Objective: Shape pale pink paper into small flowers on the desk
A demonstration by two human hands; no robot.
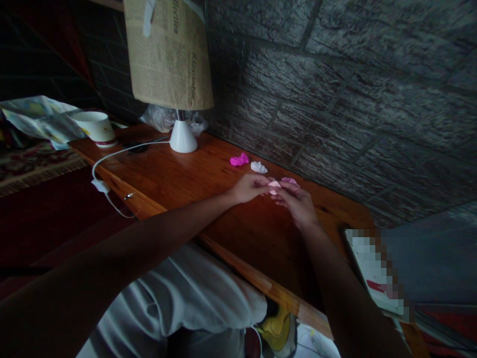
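Both hands meet above the wooden table (231,228), toward its wall side. Between their fingertips is a small pale pink lump (275,187), which looks soft like modelling clay. My left hand (250,188) pinches its left side, while my right hand (296,200) grips it from the right. Just behind the right fingers lies a darker pink lump (290,181), partly covered by the hand. A white lump (259,167) and a bright magenta lump (239,159) rest on the tabletop farther left, apart from my hands.
A lamp with a newsprint shade (169,59) and white base (183,137) stands at the back left, its cable (122,147) hanging over the edge. Near it are a paper cup (97,128) and a clear plastic bag (158,117). A brick wall (335,94) borders the table.
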